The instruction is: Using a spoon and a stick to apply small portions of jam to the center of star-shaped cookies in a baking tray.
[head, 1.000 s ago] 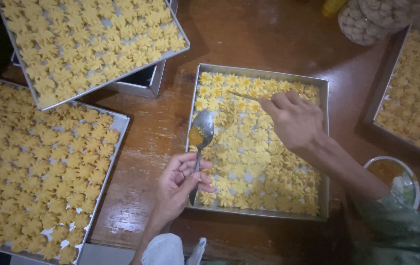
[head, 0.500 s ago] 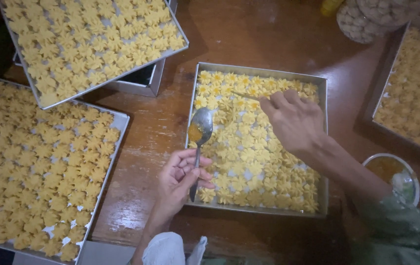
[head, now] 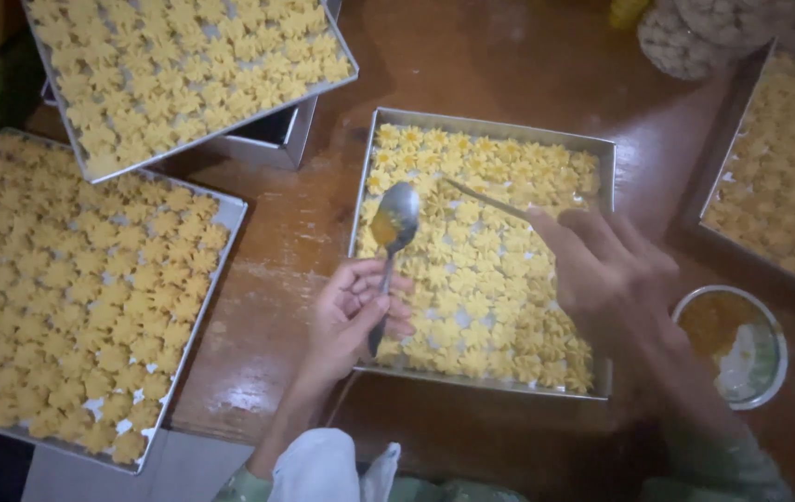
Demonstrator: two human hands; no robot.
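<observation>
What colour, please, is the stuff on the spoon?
Orange-yellow, pooled in the spoon bowl, held in the left hand; head view.

Bare wooden table point(head: 527, 74) lies open above the centre tray point(head: 365, 186), between the upper-left tray point(head: 230, 116) and the netted bag point(head: 695, 42) at top right. A narrow bare strip runs between the centre tray and the large left tray point(head: 216, 279). The left hand point(head: 351, 316) with its spoon point(head: 393, 228) blocks the centre tray's left rim; the right hand point(head: 602, 270) covers its right side. The small bowl point(head: 736, 344) crowds the lower right, just beside the right tray point(head: 713, 195).
</observation>
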